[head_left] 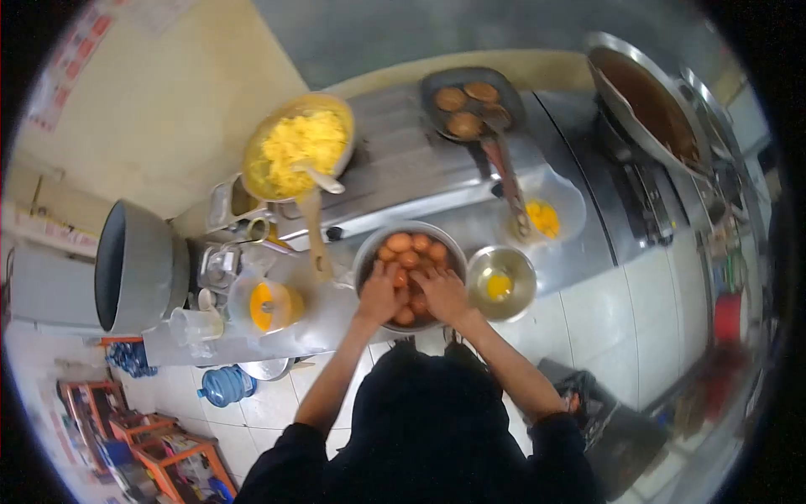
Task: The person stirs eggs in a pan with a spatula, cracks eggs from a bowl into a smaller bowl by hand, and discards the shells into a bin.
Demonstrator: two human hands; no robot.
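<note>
Both of my hands reach into a round metal bowl [363, 250] of brown eggs [398, 243] at the middle of the steel counter. My left hand [382, 294] lies over eggs on the bowl's left side, and my right hand [443, 294] over those on the right. The fingertips of both are among the eggs, so any grip is hard to make out. Touching or close to the bowl's right side is a smaller metal bowl [524, 290] with a cracked egg [499, 286] in it. A clear container [569, 206] holding yolks [542, 218] stands behind it.
Behind are a pan [250, 171] of scrambled eggs with utensils, a square pan [430, 87] with brown patties, and a large wok [625, 49] at the right. On the left stand a jug [290, 307] of yellow liquid and a tall grey pot [138, 265].
</note>
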